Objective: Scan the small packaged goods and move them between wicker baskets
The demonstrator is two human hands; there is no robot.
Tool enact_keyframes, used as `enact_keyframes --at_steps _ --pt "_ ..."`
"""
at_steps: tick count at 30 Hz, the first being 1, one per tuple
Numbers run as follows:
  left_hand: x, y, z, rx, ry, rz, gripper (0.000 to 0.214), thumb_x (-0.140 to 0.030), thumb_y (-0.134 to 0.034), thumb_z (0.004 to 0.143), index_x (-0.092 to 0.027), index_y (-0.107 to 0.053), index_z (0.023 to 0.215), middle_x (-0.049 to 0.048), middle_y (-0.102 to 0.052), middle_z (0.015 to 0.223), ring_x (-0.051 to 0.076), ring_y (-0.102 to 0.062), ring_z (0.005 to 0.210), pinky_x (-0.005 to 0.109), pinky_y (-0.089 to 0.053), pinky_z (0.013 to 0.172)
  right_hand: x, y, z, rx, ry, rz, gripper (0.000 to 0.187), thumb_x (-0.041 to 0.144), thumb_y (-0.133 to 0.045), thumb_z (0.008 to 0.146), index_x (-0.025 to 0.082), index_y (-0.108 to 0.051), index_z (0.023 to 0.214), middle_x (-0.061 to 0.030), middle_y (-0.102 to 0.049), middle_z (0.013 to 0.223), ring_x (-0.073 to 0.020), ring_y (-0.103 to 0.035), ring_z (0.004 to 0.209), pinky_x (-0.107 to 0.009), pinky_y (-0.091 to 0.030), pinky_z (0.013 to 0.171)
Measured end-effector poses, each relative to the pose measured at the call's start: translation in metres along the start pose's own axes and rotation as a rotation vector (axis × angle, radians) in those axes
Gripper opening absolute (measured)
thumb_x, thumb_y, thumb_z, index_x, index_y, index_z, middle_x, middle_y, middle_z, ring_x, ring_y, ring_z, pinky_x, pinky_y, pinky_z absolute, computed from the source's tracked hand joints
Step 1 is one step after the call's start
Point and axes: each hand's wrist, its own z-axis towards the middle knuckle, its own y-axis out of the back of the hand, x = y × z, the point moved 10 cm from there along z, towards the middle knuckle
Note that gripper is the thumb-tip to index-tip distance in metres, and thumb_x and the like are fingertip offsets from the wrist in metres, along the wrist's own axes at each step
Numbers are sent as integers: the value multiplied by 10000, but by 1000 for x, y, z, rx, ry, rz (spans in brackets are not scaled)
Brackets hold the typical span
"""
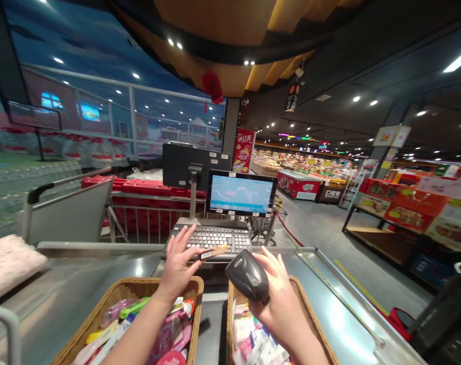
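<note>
My left hand (179, 264) pinches a small, slim item (214, 252) between thumb and finger. It has a dark end with a white label and a yellowish end pointing right; its exact kind is unclear. In my right hand (279, 290) is a black handheld barcode scanner (249, 276), its head turned left toward the small item. Just behind both hands lies a keyboard (224, 238). Under my left forearm stands a wicker basket (198, 304) of small packaged goods, and under my right forearm a second wicker basket (230, 314) of packets.
A lit monitor (242, 193) stands behind the keyboard, with a second, dark-backed screen (184, 165) beside it. The metal counter (329, 304) runs to both sides. A folded pale cloth (9, 263) lies at far left. Boxed goods (413, 208) fill a stand at right.
</note>
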Motion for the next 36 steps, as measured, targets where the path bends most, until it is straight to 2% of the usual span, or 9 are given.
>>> enact_keyframes --at_steps 5,10,16,20,36 --pt "18 18 -12 -7 23 20 149 -229 -582 814 -269 -705 888 53 -375 1544 276 -278 1449 587 -172 1169 25 -27 4 97 47 25 655 100 -529 604 231 -591 1243 -94 -546 1354 -375 -299 1420 -662 -132 1156" --pt "31 31 -20 2 51 23 143 -223 -583 810 -270 -696 884 45 -379 1542 268 -286 1447 584 -158 1175 43 -43 8 155 59 25 597 105 -515 598 194 -608 1181 -100 -532 1370 -365 -279 1432 -644 -113 1172" --pt "43 39 -24 12 84 34 164 -206 -579 789 -272 -696 883 36 -384 1540 280 -307 1437 595 -157 1172 53 -50 11 176 67 26 667 108 -502 602 200 -573 1258 -98 -529 1369 -335 -270 1441 -636 -104 1177" --pt "47 42 -27 9 87 31 162 -209 -583 782 -268 -695 883 43 -380 1542 286 -309 1435 600 -165 1166 57 -54 12 185 70 21 624 119 -513 596 199 -598 1208 -99 -531 1371 -350 -279 1435 -643 -106 1173" --pt "50 52 -35 2 98 37 156 -199 -567 785 -266 -682 865 41 -400 1529 257 -306 1438 579 -163 1175 69 -57 11 194 92 45 650 104 -512 599 213 -589 1235 -85 -544 1350 -343 -288 1434 -645 -106 1176"
